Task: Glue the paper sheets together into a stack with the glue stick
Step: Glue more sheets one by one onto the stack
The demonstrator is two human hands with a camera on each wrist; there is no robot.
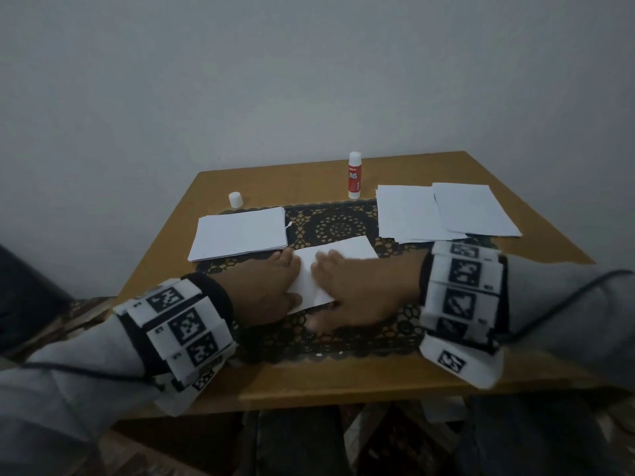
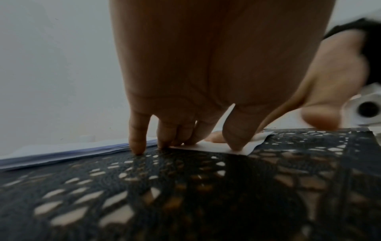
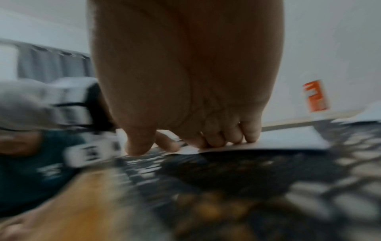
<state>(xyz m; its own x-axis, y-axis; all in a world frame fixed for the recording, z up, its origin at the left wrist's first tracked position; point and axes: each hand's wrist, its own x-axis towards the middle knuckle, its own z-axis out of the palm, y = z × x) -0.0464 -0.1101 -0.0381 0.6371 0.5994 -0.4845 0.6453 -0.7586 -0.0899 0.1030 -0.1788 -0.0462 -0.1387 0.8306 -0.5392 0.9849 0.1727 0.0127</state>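
Both hands lie flat with fingers extended, gripping nothing: the left hand (image 1: pixel 271 290) and right hand (image 1: pixel 357 290) press one paper sheet (image 1: pixel 338 255) onto the black lace mat (image 1: pixel 343 338). Just beyond the left hand sits a neat paper stack (image 1: pixel 240 235); beyond the right, loose sheets (image 1: pixel 443 211). Farthest, the uncapped glue stick (image 1: pixel 354 175) stands upright, its cap (image 1: pixel 235 199) apart, beyond the stack.
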